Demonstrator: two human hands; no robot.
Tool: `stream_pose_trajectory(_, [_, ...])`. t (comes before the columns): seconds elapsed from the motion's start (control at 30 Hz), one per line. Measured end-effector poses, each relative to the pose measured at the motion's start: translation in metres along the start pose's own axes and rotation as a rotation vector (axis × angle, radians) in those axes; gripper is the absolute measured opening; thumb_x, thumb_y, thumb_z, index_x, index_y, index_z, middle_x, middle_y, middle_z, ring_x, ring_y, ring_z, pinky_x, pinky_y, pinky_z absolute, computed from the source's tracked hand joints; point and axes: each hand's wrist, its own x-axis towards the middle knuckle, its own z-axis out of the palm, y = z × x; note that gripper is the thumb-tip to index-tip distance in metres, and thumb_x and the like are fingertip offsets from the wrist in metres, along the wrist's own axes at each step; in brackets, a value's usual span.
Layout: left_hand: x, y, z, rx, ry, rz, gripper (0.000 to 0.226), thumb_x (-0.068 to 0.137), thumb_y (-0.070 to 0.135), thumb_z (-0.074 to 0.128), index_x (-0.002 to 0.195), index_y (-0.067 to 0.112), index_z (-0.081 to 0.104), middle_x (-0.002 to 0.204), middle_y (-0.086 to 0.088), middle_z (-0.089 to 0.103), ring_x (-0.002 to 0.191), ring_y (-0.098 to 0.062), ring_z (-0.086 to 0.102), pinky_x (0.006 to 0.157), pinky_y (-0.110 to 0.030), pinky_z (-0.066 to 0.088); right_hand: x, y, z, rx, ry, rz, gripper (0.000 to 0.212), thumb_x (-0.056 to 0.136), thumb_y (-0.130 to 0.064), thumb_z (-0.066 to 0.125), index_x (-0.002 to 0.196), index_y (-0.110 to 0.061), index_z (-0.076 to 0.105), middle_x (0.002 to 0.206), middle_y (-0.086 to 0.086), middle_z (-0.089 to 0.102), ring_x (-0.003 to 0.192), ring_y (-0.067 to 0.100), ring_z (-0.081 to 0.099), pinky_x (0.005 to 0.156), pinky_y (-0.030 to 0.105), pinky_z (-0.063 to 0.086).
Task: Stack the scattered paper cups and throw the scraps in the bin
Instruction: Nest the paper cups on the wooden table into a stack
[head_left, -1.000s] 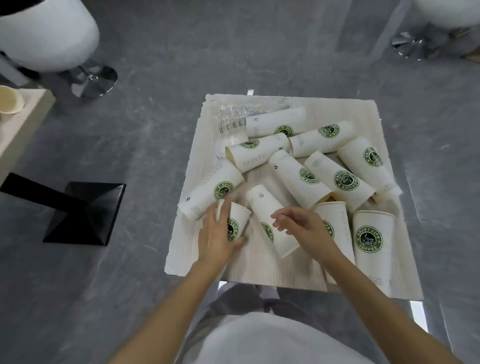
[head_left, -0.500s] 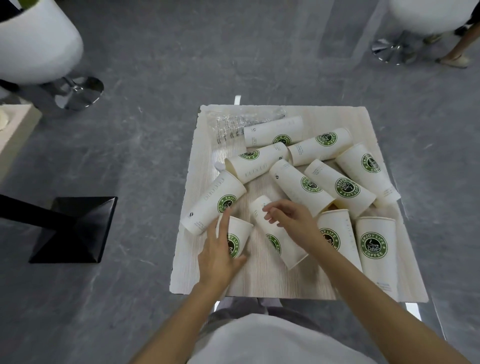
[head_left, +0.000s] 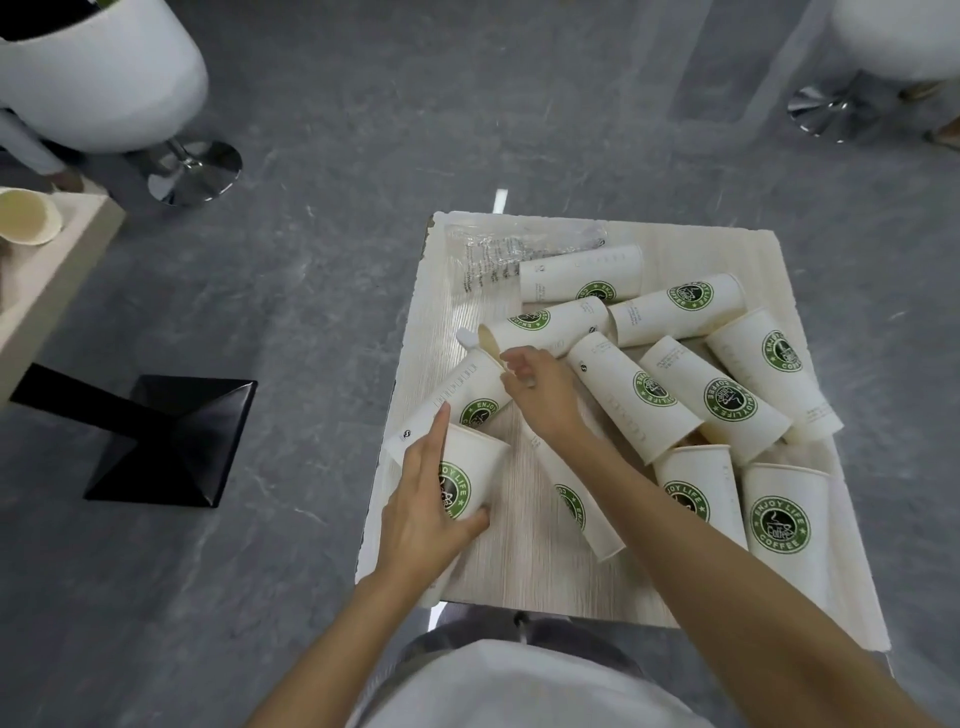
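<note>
The left hand (head_left: 421, 512) holds an upright cup (head_left: 470, 462) near the front of the desk (head_left: 519, 551): the thumb and the far fingers curl round its wall, while the forefinger lies straight along the rim. Just beyond that forefinger a lying cup (head_left: 462, 389) rests on its side, its mouth pointing away and to the right. The right hand (head_left: 543, 387) has its curled fingers (head_left: 511, 362) at that mouth, but whether they have already pinched the rim or only touch it cannot be told. The step in hand looks like nesting this cup into the held one. To do it well, grip the lying cup low on its wall instead of at the soft rim, turn it base down, and lower it straight into the upright cup while the left fingers keep that one steady and unsquashed. A second cup (head_left: 545, 325) lies just past the right fingertips and another (head_left: 571, 499) under the right wrist, so lift clear before swinging across, or they may roll. A small white scrap (head_left: 464, 338) sits just left of the right fingertips, and a plastic wrapper (head_left: 493, 249) lies well beyond them; both can wait for the bin.
</note>
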Motion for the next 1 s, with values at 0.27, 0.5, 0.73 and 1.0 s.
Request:
stream_pose_trajectory(0.27, [-0.007,-0.009,-0.002,0.038,-0.029,-0.008,0.118,0.071,0.032,0.079,0.143,0.056,-0.011,0.129,0.029,0.026,0.097,0.009,0.034,0.064,-0.006,0.033,-0.004,0.004,0.010,0.023,-0.046,0.026,0.031,0.084,-0.006,0.061,0.114,-0.011,0.058,0.103,0.004,0.064,0.093,0.014,0.059,0.079,0.021,0.041])
stream_pose_trajectory(0.5, [-0.017,-0.009,0.001,0.019,-0.061,0.015,0.115,0.071,0.030,0.078,0.142,0.058,-0.008,0.130,0.031,0.027,0.102,0.010,0.037,0.060,-0.005,0.038,-0.014,0.005,0.006,0.128,-0.064,0.045,0.024,0.086,-0.003,0.061,0.109,-0.013,0.061,0.082,0.006,0.060,0.078,0.016,0.056,0.064,0.003,0.038])
stream_pose_trajectory(0.73, [-0.025,-0.004,0.005,-0.011,-0.096,0.064,0.118,0.069,0.032,0.078,0.138,0.067,-0.010,0.132,0.031,0.028,0.106,0.012,0.038,0.073,-0.007,0.039,-0.034,0.001,-0.008,0.252,0.038,0.005,0.030,0.088,0.001,0.055,0.113,-0.014,0.064,0.086,0.008,0.060,0.082,0.008,0.056,0.081,0.016,0.044])
stream_pose_trajectory(1.0, [-0.022,0.002,0.012,-0.006,-0.145,0.135,0.117,0.068,0.033,0.078,0.136,0.069,-0.010,0.131,0.034,0.028,0.105,0.013,0.040,0.075,-0.007,0.037,-0.039,-0.013,-0.045,0.422,0.239,-0.074,0.035,0.089,0.006,0.053,0.118,-0.012,0.063,0.082,-0.011,0.055,0.072,-0.005,0.051,0.076,0.017,0.043])
